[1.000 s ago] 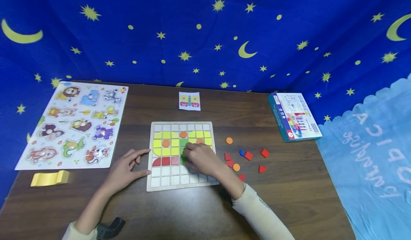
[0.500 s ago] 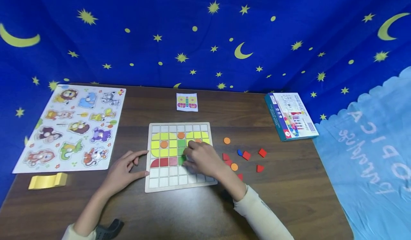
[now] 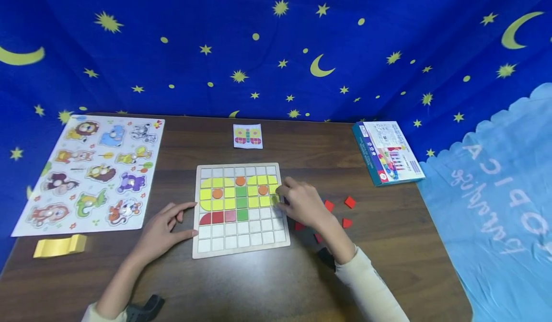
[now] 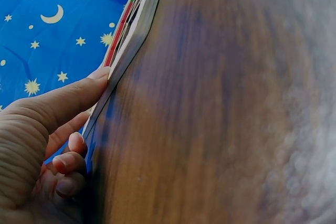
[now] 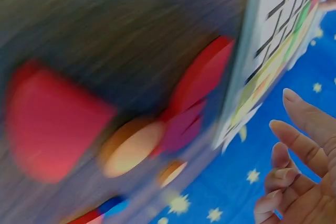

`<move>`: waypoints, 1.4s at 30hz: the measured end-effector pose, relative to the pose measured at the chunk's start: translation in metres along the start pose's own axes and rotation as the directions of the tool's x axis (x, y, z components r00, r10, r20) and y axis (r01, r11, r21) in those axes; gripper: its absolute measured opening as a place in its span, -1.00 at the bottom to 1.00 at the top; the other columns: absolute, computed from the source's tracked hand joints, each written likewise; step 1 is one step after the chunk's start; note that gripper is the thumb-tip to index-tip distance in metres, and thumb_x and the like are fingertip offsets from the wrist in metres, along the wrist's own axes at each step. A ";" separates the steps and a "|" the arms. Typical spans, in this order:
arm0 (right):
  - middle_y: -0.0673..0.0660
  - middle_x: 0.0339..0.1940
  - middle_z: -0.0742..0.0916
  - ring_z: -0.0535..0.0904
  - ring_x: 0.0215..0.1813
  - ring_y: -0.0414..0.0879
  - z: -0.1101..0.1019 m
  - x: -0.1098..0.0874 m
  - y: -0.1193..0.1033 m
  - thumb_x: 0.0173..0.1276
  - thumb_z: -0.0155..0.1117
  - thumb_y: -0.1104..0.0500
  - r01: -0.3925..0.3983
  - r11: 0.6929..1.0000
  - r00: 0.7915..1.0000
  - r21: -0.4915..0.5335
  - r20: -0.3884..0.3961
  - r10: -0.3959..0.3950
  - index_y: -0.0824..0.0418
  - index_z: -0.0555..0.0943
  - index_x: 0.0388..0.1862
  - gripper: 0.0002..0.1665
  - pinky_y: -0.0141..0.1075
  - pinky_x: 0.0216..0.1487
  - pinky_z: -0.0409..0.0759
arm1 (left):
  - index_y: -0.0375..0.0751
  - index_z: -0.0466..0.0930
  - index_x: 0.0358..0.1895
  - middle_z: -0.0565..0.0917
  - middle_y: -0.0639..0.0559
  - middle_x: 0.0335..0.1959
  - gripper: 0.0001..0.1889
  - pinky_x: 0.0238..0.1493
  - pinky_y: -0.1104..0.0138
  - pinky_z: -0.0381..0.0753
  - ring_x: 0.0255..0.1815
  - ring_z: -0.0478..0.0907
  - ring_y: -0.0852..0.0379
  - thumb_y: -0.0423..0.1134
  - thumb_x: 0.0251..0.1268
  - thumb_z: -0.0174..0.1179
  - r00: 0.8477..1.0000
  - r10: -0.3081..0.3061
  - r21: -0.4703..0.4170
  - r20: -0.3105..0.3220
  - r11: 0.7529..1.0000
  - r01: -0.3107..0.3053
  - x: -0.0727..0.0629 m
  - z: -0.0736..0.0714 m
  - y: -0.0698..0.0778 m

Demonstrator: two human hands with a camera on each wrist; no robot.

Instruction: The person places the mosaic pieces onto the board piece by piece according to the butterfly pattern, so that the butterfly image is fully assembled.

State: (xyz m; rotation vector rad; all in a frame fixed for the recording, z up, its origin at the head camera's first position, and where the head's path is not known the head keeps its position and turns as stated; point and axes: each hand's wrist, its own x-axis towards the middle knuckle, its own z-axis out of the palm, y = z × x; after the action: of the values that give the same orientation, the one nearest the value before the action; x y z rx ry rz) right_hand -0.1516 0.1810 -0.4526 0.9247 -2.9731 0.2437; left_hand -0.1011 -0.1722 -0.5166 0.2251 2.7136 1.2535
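A wooden grid board (image 3: 243, 227) lies mid-table, partly filled with yellow, red, pink and green tiles and orange discs. My left hand (image 3: 161, 231) touches its left edge with thumb and forefinger. In the left wrist view the thumb (image 4: 79, 93) lies along the board's rim. At the right edge, my right hand (image 3: 304, 202) hovers over the tabletop and overlaps the last yellow tiles. Its fingers are loosely bent with nothing between them in the right wrist view. Below it lie loose red pieces (image 5: 58, 121), an orange disc (image 5: 134, 148) and a blue piece (image 5: 113, 205).
A butterfly picture card (image 3: 247, 136) lies behind the board. On the left are an animal puzzle (image 3: 86, 228) and a yellow wavy block (image 3: 59, 246). A teal-sided box (image 3: 388, 154) sits at back right. Starry blue cloth (image 3: 215, 34) hangs behind the table.
My right hand has moved right from the board's middle to its right edge, uncovering the green column and the tiles beside it. My left hand stays at the left edge.
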 end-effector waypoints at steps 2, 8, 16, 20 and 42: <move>0.08 -0.25 0.62 0.45 -0.42 -0.17 -0.001 -0.006 0.009 0.17 0.54 0.07 -0.036 0.999 0.999 -0.016 0.006 0.036 0.22 0.72 -0.06 -0.61 -0.25 -0.34 0.49 | -0.08 0.55 0.26 0.36 0.08 -0.33 -0.33 -0.44 0.37 0.21 -0.48 0.18 0.26 -0.04 0.02 0.52 1.000 0.001 -0.002 -0.004 1.000 -0.001 -0.001 0.000 0.000; 0.07 -0.30 0.59 0.42 -0.48 -0.16 -0.006 -0.027 0.036 0.15 0.55 0.05 -0.138 0.990 0.990 -0.038 0.031 0.140 0.25 0.72 -0.09 -0.59 -0.27 -0.45 0.46 | -0.08 0.55 0.26 0.36 0.08 -0.33 -0.33 -0.45 0.37 0.21 -0.48 0.18 0.27 -0.04 0.03 0.52 1.000 0.002 -0.008 -0.012 1.000 -0.002 -0.002 -0.001 -0.001; 0.08 -0.34 0.61 0.39 -0.50 -0.19 -0.010 -0.061 0.068 0.07 0.60 0.07 -0.220 0.974 0.975 -0.046 0.026 0.221 0.27 0.73 -0.12 -0.56 -0.29 -0.46 0.45 | -0.09 0.54 0.27 0.36 0.08 -0.33 -0.33 -0.44 0.38 0.21 -0.48 0.19 0.26 -0.04 0.03 0.52 1.000 -0.014 0.005 -0.007 1.000 0.014 -0.003 -0.002 -0.001; 0.09 -0.34 0.60 0.38 -0.51 -0.19 -0.009 -0.074 0.077 0.06 0.60 0.07 -0.256 0.964 0.965 -0.072 0.045 0.260 0.29 0.73 -0.15 -0.57 -0.27 -0.49 0.45 | -0.08 0.54 0.27 0.36 0.08 -0.33 -0.32 -0.44 0.38 0.21 -0.48 0.19 0.25 -0.04 0.02 0.52 1.000 -0.016 0.011 -0.007 1.000 0.016 -0.003 -0.002 -0.001; 0.05 -0.39 0.55 0.36 -0.50 -0.18 0.001 -0.083 0.091 0.14 0.51 0.09 -0.303 0.953 0.949 -0.004 0.091 0.302 0.32 0.73 -0.21 -0.65 -0.31 -0.48 0.37 | -0.05 0.55 0.26 0.36 0.09 -0.33 -0.33 -0.43 0.39 0.20 -0.48 0.18 0.27 -0.04 0.01 0.53 1.000 0.003 0.003 -0.005 1.000 -0.003 0.000 0.000 -0.002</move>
State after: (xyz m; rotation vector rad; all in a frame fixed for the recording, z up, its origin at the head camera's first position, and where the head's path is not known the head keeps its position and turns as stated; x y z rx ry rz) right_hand -0.1348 0.3011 -0.4719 0.4864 -3.1920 0.2262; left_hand -0.1008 -0.1736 -0.5178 0.2261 2.7207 1.2523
